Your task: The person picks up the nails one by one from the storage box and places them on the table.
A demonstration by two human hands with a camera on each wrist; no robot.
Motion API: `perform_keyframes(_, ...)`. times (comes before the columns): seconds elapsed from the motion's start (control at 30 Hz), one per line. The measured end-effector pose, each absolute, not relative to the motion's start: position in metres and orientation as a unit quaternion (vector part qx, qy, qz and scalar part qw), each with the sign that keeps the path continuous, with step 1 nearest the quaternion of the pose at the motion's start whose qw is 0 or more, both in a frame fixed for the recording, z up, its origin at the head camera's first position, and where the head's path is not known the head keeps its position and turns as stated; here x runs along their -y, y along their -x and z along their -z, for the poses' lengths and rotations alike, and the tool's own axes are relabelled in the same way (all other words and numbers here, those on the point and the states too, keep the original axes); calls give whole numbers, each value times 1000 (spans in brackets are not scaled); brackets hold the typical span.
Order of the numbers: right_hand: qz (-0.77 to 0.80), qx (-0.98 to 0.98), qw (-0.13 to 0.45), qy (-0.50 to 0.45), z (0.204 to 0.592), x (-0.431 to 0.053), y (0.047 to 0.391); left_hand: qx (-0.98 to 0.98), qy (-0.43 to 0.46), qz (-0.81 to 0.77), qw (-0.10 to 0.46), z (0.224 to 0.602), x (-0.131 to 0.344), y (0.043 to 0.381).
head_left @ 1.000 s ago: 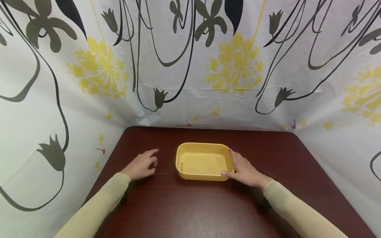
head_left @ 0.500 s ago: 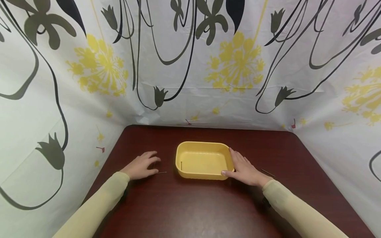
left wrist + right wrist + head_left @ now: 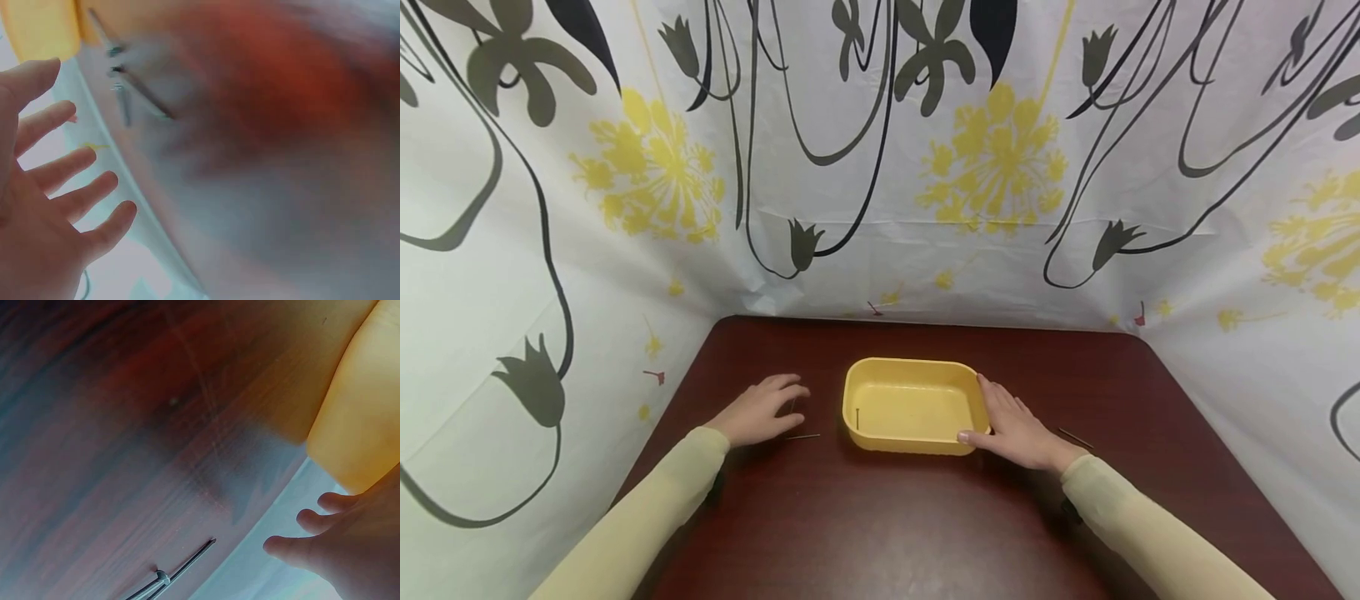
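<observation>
A shallow yellow plastic tray [image 3: 917, 445] sits on the table; one nail [image 3: 857, 418] lies inside at its left end. My right hand [image 3: 1022, 429] rests on the tray's right corner, fingers straight along the side and thumb on the front rim. My left hand [image 3: 763, 412] hovers left of the tray, fingers apart and loosely bent, holding nothing that I can see. Near its thumb lies a thin nail [image 3: 805, 437]. The left wrist view shows several nails close together, one slanting nail [image 3: 147, 95] among them, beyond the spread fingers.
Right of the right hand, thin nails [image 3: 1077, 437] lie on the table; the right wrist view shows two nails [image 3: 190, 559] side by side. The dark reddish-brown table [image 3: 880, 517] meets a white patterned curtain [image 3: 880, 192] at the back and sides.
My left hand has shifted slightly right, and its fingers have uncurled and spread above the nails. The right hand and the tray have stayed in place.
</observation>
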State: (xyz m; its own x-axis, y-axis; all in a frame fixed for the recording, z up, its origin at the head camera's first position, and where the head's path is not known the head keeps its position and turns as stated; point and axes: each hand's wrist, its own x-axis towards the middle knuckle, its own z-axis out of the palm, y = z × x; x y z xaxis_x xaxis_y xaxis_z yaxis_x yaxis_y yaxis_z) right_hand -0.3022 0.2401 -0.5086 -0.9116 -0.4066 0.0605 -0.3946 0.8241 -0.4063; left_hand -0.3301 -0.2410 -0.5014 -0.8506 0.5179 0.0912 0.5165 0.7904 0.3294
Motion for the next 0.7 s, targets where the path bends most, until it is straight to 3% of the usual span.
perform_keyframes(0.47, 213, -954, 20, 212, 505, -239, 300, -931, -322, -167, -37, 448, 191, 334)
perform_keyframes(0.7, 207, -955, 17, 210, 505, -239, 300, -901, -410, -126, -68, 433, 154, 340)
